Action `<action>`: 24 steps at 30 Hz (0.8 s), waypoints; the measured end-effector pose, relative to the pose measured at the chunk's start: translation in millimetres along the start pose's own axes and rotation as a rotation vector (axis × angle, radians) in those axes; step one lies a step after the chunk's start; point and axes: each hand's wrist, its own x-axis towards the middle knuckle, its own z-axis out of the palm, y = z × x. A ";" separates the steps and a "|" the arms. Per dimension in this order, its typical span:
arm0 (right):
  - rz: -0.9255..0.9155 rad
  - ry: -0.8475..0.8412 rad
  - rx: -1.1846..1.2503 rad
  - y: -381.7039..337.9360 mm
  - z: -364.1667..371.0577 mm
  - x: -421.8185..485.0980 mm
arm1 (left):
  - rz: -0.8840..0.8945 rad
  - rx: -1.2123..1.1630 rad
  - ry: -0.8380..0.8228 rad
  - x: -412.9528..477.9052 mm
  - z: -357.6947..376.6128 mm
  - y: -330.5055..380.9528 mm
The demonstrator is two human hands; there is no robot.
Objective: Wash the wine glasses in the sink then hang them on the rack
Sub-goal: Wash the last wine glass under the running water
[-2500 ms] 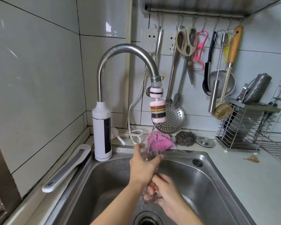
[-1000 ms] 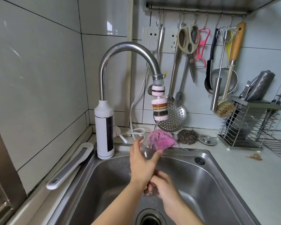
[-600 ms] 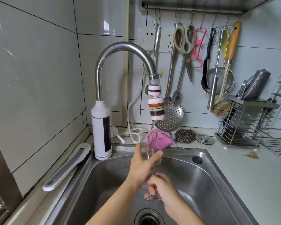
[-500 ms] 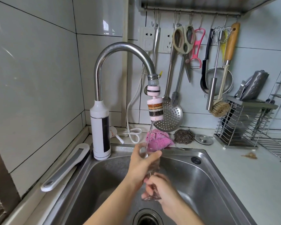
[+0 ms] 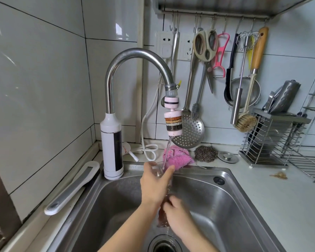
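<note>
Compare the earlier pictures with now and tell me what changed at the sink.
Little changed. The left hand still grips the wine glass bowl under the running tap; the right hand keeps rubbing around the stem, shifting slightly. The pink cloth stayed put.

Over the sink (image 5: 231, 202) the way up is barred by the faucet's filter head (image 5: 173, 124), which hangs just above the wine glass (image 5: 157, 171). Behind it a slotted ladle (image 5: 190, 132), pink cloth (image 5: 177, 157) and scourer (image 5: 205, 153) crowd the back rim. To the left the white faucet body (image 5: 111, 148) stands close — a long-handled tool (image 5: 71, 186) lies along that edge. On the right the worktop (image 5: 280, 200) lies open up to the wire rack (image 5: 273, 139).
</note>
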 end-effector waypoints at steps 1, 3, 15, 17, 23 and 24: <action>0.000 0.018 -0.040 1.0 2.4 1.3 | 0.055 0.099 0.056 -2.6 1.4 -0.5; 0.033 0.021 0.013 2.0 4.0 3.8 | 0.100 0.103 0.059 -3.8 2.8 -0.6; 0.009 0.074 -0.072 5.0 1.0 4.5 | -0.099 -0.105 -0.010 -3.7 5.3 -6.3; 0.032 0.115 0.041 5.3 1.3 9.1 | -0.186 -0.296 -0.163 -3.2 7.7 -7.2; 0.076 0.289 0.174 1.0 -16.9 12.3 | 0.049 0.005 -0.197 -14.6 11.2 -2.5; 0.087 0.357 0.211 4.4 -22.0 15.2 | 0.139 0.078 -0.182 -18.1 11.5 -1.7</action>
